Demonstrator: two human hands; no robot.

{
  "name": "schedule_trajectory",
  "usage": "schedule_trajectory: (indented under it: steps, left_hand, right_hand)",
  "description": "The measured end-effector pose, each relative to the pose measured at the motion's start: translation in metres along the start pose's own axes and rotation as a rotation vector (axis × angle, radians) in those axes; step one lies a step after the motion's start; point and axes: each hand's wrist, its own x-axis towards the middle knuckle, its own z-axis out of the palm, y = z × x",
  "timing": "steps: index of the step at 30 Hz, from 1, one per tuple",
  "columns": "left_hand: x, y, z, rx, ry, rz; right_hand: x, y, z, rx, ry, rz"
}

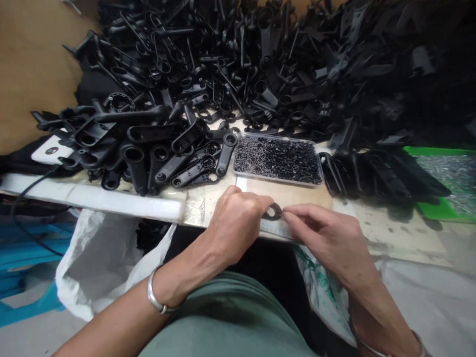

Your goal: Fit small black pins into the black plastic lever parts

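My left hand (238, 218) is closed on a black plastic part with a ring-shaped end (274, 212), near the front edge of the table. Most of that part is hidden under the hand. My right hand (327, 235) pinches at the right side of the ring; whatever its fingertips hold is too small to make out. Just beyond both hands lies a clear shallow tray (278, 180), filled with tiny black pieces (293, 161) on the right and small metallic-looking pieces (250, 152) on the left.
Black plastic arms (148, 144) are heaped at left, with a larger pile (241, 59) behind. More black parts (372, 171) lie in a row right of the tray. A green tray (431, 210) holds small clear-looking pieces. A white bag (100, 258) hangs below the table edge.
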Motion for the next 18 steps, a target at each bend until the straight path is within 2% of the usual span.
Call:
schedule_trajectory:
  steps: [9, 18]
  left_hand:
    - [-0.0015, 0.0005, 0.0031, 0.027, 0.029, 0.073]
    - [-0.0009, -0.0012, 0.009, 0.031, 0.181, 0.16]
  right_hand:
    - [-0.0015, 0.0009, 0.0004, -0.014, 0.005, 0.0]
    - [-0.002, 0.0023, 0.0014, 0.002, 0.007, -0.009]
